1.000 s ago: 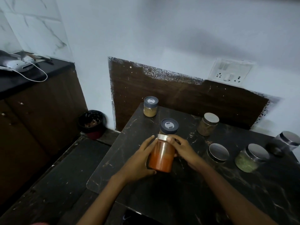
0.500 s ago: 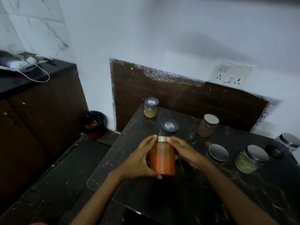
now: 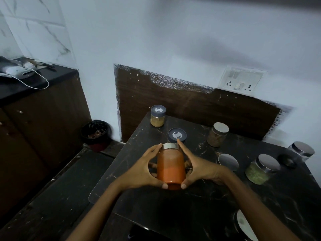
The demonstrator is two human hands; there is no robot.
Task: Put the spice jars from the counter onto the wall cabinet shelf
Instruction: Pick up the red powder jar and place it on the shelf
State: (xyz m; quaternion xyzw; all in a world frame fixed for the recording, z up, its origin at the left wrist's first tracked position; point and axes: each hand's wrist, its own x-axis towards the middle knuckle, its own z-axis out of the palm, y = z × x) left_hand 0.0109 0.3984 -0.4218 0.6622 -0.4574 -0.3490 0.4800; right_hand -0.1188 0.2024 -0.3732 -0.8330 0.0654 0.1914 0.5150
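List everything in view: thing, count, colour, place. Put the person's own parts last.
orange spice jar: 1, orange powder, silver lid, held between both hands above the counter
grey-lidded jars: 2, one with tan contents at the counter's back left corner, one partly hidden behind the held jar
silver-lidded jars: 5 seen, brown, green, dark or unclear contents, along the counter's right side
counter: 1, black marble, centre
switchboard: 1, white, on the wall above the counter
bin: 1, dark, on the floor left of the counter
white device with cable: 1, on the side counter, far left
left hand: grip on the jar's left side
right hand: grip on the jar's right side
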